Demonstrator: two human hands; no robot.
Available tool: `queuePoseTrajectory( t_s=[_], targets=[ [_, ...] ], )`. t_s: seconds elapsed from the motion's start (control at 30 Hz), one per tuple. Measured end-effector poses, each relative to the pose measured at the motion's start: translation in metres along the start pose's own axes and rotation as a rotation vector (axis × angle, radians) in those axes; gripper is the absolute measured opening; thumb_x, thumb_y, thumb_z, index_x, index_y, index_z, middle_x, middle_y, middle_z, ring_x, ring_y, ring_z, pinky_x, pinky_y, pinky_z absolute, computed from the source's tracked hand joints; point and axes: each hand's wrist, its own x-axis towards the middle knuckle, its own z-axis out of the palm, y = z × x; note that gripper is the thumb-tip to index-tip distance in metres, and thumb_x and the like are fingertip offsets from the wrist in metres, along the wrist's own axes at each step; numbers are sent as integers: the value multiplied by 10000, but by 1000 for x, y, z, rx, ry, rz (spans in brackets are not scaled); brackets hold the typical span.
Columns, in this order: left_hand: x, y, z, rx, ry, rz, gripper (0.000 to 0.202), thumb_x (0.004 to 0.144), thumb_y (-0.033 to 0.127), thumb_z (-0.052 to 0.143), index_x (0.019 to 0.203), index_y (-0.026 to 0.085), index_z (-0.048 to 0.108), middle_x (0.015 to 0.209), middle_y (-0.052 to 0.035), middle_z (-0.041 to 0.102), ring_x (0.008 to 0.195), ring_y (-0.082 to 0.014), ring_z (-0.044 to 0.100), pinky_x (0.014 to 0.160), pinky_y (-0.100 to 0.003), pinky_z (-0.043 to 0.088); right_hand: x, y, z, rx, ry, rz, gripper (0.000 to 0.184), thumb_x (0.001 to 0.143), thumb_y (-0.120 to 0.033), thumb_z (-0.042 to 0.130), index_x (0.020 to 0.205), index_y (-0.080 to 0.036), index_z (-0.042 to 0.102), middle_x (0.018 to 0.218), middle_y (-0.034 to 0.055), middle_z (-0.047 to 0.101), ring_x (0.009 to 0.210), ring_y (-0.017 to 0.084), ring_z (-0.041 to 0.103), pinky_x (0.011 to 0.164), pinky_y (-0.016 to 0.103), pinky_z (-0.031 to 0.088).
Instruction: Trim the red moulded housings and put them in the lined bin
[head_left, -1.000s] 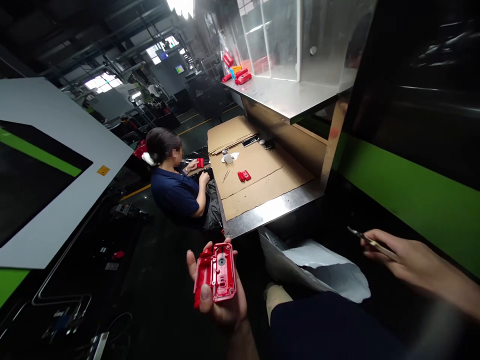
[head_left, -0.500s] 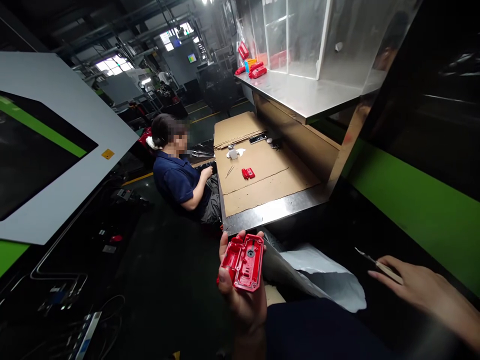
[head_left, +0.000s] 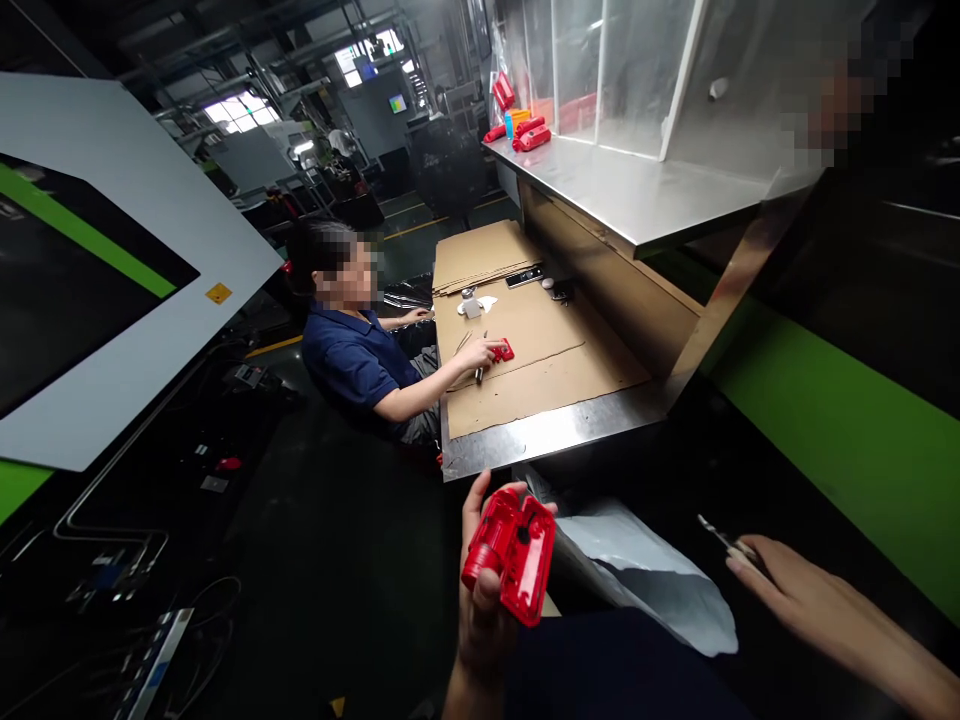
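Observation:
In my left hand (head_left: 480, 625) is a red plastic housing (head_left: 531, 565), tilted, with its hollow inside facing up. The thumb presses on its near side and fingers show behind it. My right hand (head_left: 806, 595), off to the right and apart from the housing, is closed round a small knife (head_left: 712, 528). Its thin metal blade points up and left, and most of the pale handle is covered by the fingers. Between my hands hangs a pale plastic bag (head_left: 634, 560) beside the table's near edge.
A co-worker (head_left: 349, 350) sits left of the cardboard-covered table (head_left: 540, 385), one hand (head_left: 476, 357) on another red part (head_left: 507, 349). Several red parts (head_left: 532, 135) lie on the raised metal shelf (head_left: 637, 195). Green-striped machines (head_left: 90, 235) flank both sides.
My left hand has turned and tilted the red housing, moving slightly right. My right hand has shifted slightly with the knife. The co-worker's hand has reached onto the table to the other red part.

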Motion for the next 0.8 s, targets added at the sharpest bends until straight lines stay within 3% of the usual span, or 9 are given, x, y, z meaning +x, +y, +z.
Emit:
queuePoseTrajectory(
  t_s=[0.1, 0.17, 0.27, 0.33, 0.5, 0.6, 0.67, 0.73, 0.8],
  targets=[
    [5, -4, -12, -237, -133, -172, 1009, 693, 842, 674, 1487, 263, 443, 1382, -183, 572, 1108, -437, 651, 973, -534, 520, 12, -2, 0, 20, -240, 100, 626, 872, -729, 390, 1076, -214, 681, 1027, 128, 739, 870, 295, 729, 711, 403, 583],
    [12, -6, -21, -360, -186, -257, 1024, 688, 894, 600, 1470, 243, 493, 1385, -197, 582, 1061, -442, 666, 874, -470, 543, 21, -5, 5, -4, -285, 99, 629, 832, -721, 433, 1059, -197, 695, 1046, 145, 735, 906, 323, 718, 748, 436, 575],
    [26, -11, -36, -434, -197, -298, 984, 735, 910, 494, 1437, 223, 553, 1408, -212, 565, 1046, -440, 662, 748, -386, 533, 42, -15, 21, -14, -212, 10, 576, 792, -672, 546, 1088, -209, 720, 1097, 143, 740, 978, 335, 710, 822, 450, 578],
    [38, -13, -49, -479, -196, -337, 909, 801, 880, 450, 1432, 236, 562, 1380, -215, 581, 1068, -429, 652, 759, -391, 533, 66, -30, 35, -17, -132, -63, 586, 775, -644, 597, 1148, -207, 714, 1193, 150, 719, 1100, 346, 677, 939, 458, 554],
    [76, -14, -103, -475, -221, -423, 647, 867, 622, 614, 1436, 318, 550, 1320, -159, 602, 1138, -434, 620, 750, -425, 560, 172, -93, 75, -78, 18, -196, 626, 752, -573, 593, 1229, -174, 670, 1365, 155, 629, 1382, 392, 461, 1171, 548, 346],
    [105, -2, -143, -226, -213, -449, 688, 844, 623, 641, 1460, 350, 509, 1312, -142, 587, 1126, -417, 625, 772, -447, 551, 245, -136, 101, -125, 109, -202, 641, 792, -554, 505, 1279, -155, 623, 1390, 170, 600, 1395, 399, 435, 1157, 608, 329],
    [129, 12, -165, 165, -221, -455, 830, 801, 680, 676, 1508, 315, 439, 1352, -158, 562, 1167, -404, 599, 941, -533, 503, 280, -158, 118, -150, 172, -175, 676, 809, -550, 452, 1325, -133, 582, 1422, 195, 562, 1396, 413, 431, 1141, 643, 332],
    [159, 26, -179, 615, -249, -428, 1016, 725, 709, 750, 1550, 257, 366, 1491, -179, 460, 1331, -413, 479, 1154, -586, 336, 293, -173, 136, -167, 240, -138, 733, 816, -560, 419, 1376, -101, 533, 1466, 228, 506, 1430, 437, 386, 1140, 660, 329],
    [194, 34, -185, 979, -312, -383, 1180, 649, 726, 807, 1578, 206, 298, 1590, -173, 346, 1457, -398, 325, 1242, -560, 223, 281, -180, 153, -169, 315, -99, 791, 834, -581, 379, 1425, -63, 474, 1510, 263, 439, 1478, 457, 306, 1150, 665, 327]
  ],
)
